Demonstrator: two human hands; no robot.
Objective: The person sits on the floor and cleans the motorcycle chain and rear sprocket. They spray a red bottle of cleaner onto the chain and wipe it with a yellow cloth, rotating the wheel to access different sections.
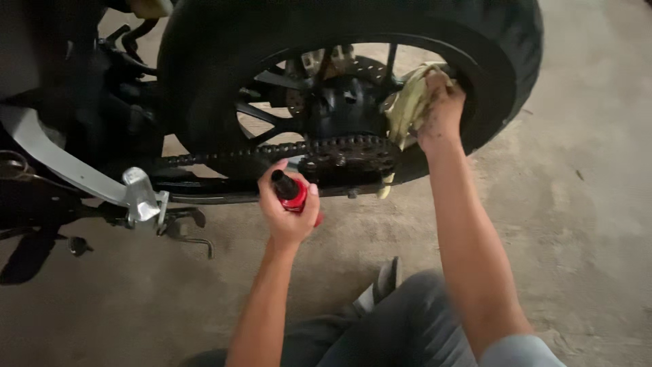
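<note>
- Chain [272, 151]: it runs along the lower side of the rear wheel [353, 88], from the left to the sprocket [353, 153] beside the hub, and sits just above the left hand.
- Progress, as I judge it: work on the chain looks under way. Whether any stretch is already coated or wiped I cannot tell; the links are too dark and small.
- Left hand [288, 211]: clenched round a red can [293, 195] with a black top, tipped up toward the chain, close below it; forearm rising from the lower middle.
- Right hand [441, 109]: arm stretched well out, fingers gripping a yellowish rag [407, 105] pressed against the wheel just right of the sprocket.
- The person crouches on the concrete floor [577, 224].
</note>
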